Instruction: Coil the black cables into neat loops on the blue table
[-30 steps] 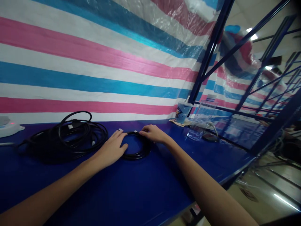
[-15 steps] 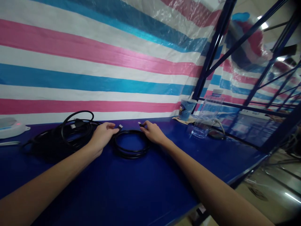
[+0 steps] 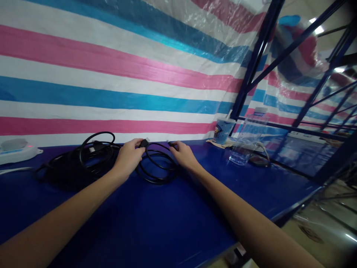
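Note:
A black cable [image 3: 156, 181] lies in a loose coil on the blue table between my hands. My left hand [image 3: 129, 154] pinches one end of it by the black plug [image 3: 144, 143], whose metal tip points up and right. At the coil's right side, my right hand [image 3: 184, 153] is closed on the other end, with a small connector [image 3: 169, 142] showing past the fingertips. Left of my left hand sits a larger heap of black cable [image 3: 69, 167], with a plug lying on top of it.
A patterned cup with a straw [image 3: 222, 131] stands at the back right beside a clear plastic bottle [image 3: 245, 143] and a dark flat object [image 3: 258, 160]. A white device [image 3: 16, 152] is at far left. Striped sheeting [image 3: 125, 82] hangs behind; blue metal posts [image 3: 256, 56] rise at right.
My left hand has raised its plug and drawn it slightly right, lifting a loop from the coil. My right hand stays near the same spot. The view has shifted slightly.

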`<control>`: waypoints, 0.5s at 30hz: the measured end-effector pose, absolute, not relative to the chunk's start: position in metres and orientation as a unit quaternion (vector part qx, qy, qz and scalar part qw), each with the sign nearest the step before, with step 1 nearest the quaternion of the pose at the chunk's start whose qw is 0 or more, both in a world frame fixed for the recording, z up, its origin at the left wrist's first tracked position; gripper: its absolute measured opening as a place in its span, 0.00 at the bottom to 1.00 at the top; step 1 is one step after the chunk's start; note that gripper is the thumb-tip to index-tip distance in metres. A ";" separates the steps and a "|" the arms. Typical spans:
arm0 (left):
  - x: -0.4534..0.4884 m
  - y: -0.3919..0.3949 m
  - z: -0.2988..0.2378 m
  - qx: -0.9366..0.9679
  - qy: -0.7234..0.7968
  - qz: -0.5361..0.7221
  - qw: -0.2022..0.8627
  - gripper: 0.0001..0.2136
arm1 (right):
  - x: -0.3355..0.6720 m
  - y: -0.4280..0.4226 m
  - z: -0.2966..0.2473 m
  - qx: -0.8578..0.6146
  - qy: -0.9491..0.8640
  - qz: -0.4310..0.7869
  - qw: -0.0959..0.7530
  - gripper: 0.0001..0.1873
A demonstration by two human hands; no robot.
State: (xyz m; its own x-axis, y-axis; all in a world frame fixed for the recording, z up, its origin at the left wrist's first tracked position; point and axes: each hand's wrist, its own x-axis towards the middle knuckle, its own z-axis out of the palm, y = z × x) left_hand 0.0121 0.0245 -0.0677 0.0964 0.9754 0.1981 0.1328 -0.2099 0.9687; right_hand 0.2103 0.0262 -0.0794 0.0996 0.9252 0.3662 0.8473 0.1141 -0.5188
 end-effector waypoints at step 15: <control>0.018 0.030 -0.103 0.766 0.553 0.295 0.145 0.31 | 0.202 0.027 -0.080 -0.625 -0.725 0.104 0.269 0.15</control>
State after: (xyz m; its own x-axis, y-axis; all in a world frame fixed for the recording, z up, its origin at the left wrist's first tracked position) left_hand 0.0181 0.0303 -0.1033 0.2151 0.9321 0.2914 0.7615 -0.3469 0.5475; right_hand 0.2022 0.0265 -0.0798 -0.0736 0.9627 0.2605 0.8502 0.1971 -0.4881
